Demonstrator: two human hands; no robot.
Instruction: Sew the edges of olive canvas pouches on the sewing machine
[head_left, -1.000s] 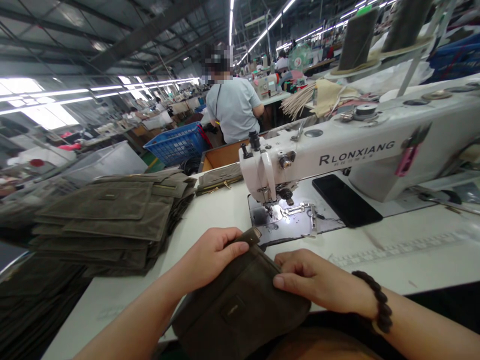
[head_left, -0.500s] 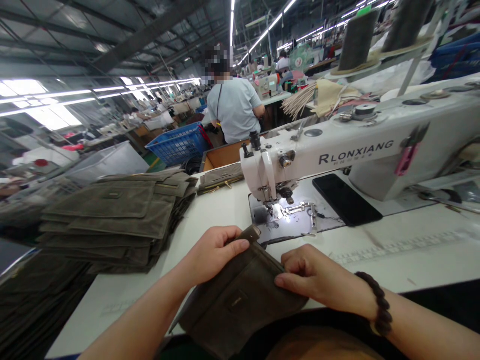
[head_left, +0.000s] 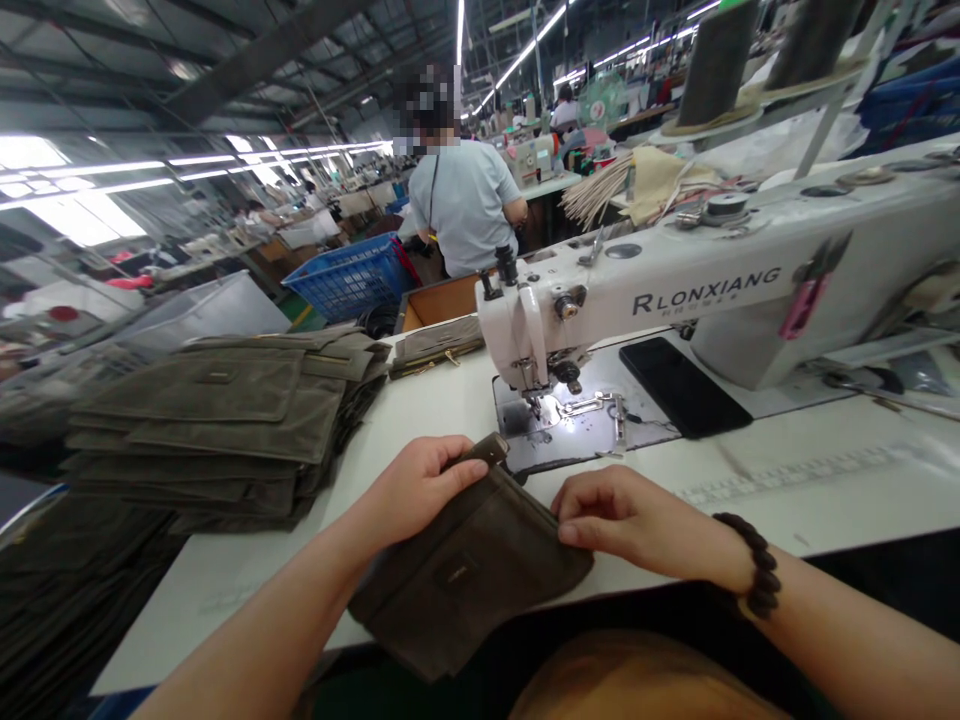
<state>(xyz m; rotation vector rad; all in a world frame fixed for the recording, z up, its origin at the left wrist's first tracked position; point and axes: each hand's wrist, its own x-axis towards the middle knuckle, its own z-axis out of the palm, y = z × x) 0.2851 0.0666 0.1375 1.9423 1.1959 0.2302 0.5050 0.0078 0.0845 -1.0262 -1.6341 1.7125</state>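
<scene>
A dark olive fabric bag panel (head_left: 480, 570) with a small label hangs partly over the table's front edge. My left hand (head_left: 427, 490) grips its upper left edge, thumb on top, beside a folded strip that sticks up there. At the right edge, my right hand (head_left: 619, 520) pinches the same panel between thumb and curled fingers. Just beyond the panel stands a white sewing machine (head_left: 600, 290), its needle area lit over a metal plate (head_left: 540, 440). No part of the panel lies under the presser foot.
On the left sits a tall stack of olive panels (head_left: 217, 410), with more panels (head_left: 82, 580) lower down. A black phone (head_left: 682, 385) rests by the machine arm. Olive pieces with zips (head_left: 439, 345) lie behind. Farther off are a blue basket (head_left: 341, 280) and a seated person (head_left: 465, 200).
The panel has shifted slightly up and left, and my right hand with it. My left hand keeps its hold. The whole view has tilted a little.
</scene>
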